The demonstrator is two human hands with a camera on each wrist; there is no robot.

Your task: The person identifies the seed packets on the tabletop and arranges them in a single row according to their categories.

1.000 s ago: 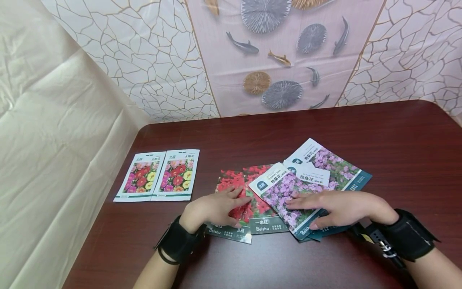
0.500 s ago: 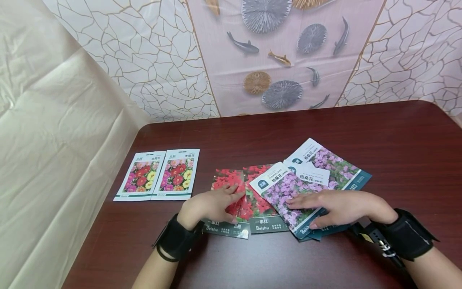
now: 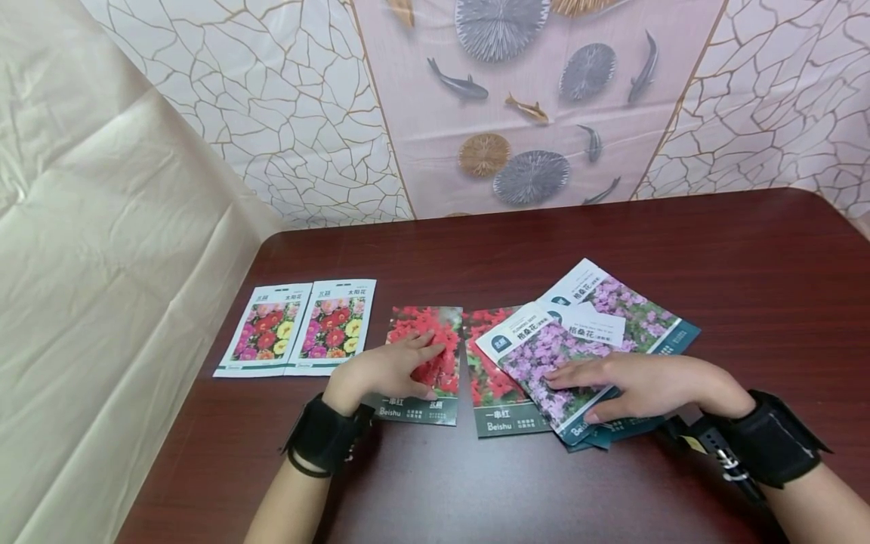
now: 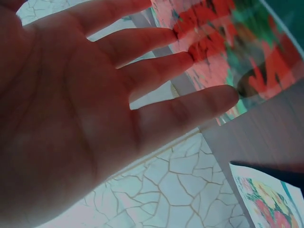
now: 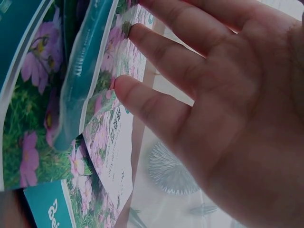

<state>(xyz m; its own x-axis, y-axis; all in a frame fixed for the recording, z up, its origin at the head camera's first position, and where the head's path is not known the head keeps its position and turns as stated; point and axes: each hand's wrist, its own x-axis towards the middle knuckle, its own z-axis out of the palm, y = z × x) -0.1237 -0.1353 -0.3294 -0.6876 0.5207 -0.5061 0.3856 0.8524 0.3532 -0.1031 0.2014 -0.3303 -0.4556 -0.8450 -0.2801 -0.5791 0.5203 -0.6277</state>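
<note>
My left hand (image 3: 390, 369) lies with spread, straight fingers on a red-flower seed packet (image 3: 440, 355); in the left wrist view its fingertips touch the glossy red print (image 4: 213, 42). A second red-flower packet (image 3: 491, 385) lies just to the right, a narrow gap apart, its right side covered by a purple-flower packet (image 3: 537, 370). On that purple packet rest the extended fingers of my right hand (image 3: 642, 385). More purple-flower packets (image 3: 628, 302) are fanned out beneath and behind it. The right wrist view shows the fingertips against the overlapping purple packets (image 5: 40, 118).
Two white packets with mixed-colour flowers (image 3: 268, 332) lie side by side at the left of the dark red-brown table (image 3: 435, 491). A pale cloth (image 3: 122, 302) hangs along the left edge. Patterned cloth (image 3: 306, 113) covers the wall behind.
The left hand has slid its red packet to the left and slightly away, turning it straighter and parting it from the second red packet. The right hand and purple packets have barely shifted.
</note>
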